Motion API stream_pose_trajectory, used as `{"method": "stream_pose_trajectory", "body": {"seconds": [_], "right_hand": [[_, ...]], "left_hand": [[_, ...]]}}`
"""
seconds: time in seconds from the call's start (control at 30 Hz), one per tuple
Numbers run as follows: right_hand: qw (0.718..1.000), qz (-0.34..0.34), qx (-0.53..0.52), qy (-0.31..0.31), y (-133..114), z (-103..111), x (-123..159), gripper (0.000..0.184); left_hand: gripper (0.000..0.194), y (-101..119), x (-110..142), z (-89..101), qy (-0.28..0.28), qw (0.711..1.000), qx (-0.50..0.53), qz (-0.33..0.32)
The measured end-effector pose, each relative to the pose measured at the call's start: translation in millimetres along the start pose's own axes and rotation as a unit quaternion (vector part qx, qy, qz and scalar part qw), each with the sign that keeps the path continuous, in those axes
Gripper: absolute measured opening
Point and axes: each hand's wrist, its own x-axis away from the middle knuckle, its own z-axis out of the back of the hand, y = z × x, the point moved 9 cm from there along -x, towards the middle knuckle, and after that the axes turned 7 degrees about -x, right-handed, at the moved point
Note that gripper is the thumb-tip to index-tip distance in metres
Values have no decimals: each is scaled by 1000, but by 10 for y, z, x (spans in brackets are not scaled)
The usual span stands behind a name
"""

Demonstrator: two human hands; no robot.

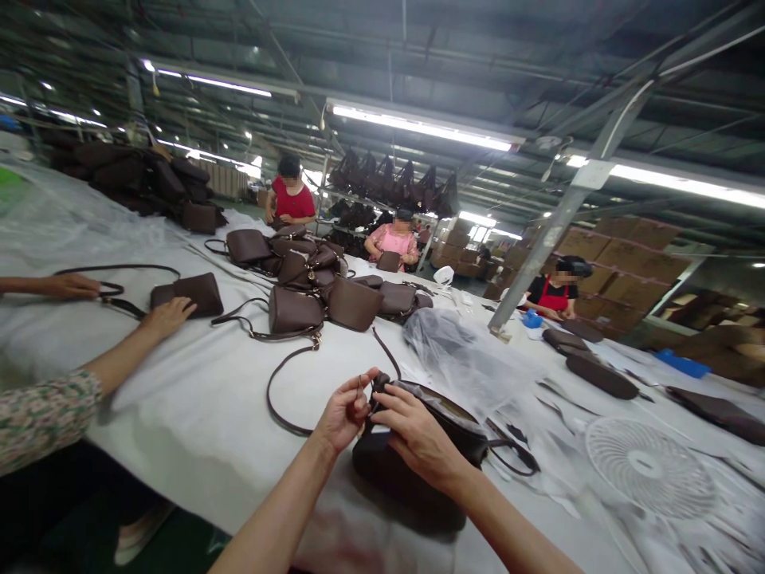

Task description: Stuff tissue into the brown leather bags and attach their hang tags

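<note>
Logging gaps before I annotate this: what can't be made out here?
All head view:
- What the left hand pinches: too small and dark.
- Bottom of the open bag: inside hidden by its near wall and the right hand.
- Whatever lies under the plastic sheet: blurred by its folds.
- Rest of the person in the floral sleeve: cut off by the left edge.

White-covered table (179, 422) bearing dark brown leather handbags (296, 309), crumpled clear plastic sheeting (460, 351) and a round white fan (650, 469)
</note>
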Motion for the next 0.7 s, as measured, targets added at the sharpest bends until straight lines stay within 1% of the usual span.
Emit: {"method": "stream_pose_trajectory", "body": {"seconds": [0.07,0.1,0.17,0.2,0.3,0.37,0.43,0.53,0.63,0.7], "right_hand": [[993,-95,-62,45,197,96,-50,22],[986,-141,-67,50,282,122,-74,23],[979,-202,-24,25,366,147,-147,22],[977,-215,12,-2,363,145,-199,20],[966,-221,104,-85,281,92,-367,22],[959,-213,136,-131,211,17,-466,23],[952,-202,158,-167,157,-69,-546,22],[941,-192,184,-208,122,-166,-626,23],[929,-198,206,-235,129,-177,-669,28],[920,-200,221,-256,125,-175,-684,29]], "left_hand": [[20,-23,-7,19,1,1000,21,-3],[16,-30,-9,34,1,999,38,-6],[12,-44,-15,83,8,997,76,-10],[12,-52,-18,116,15,996,89,-9],[10,-40,-30,237,44,995,93,-18],[10,8,-39,304,55,995,81,-36],[15,66,-48,346,52,995,68,-56],[23,155,-52,377,41,995,49,-83],[28,222,-42,378,34,995,18,-92],[29,277,-27,348,27,995,-27,-91]]}}
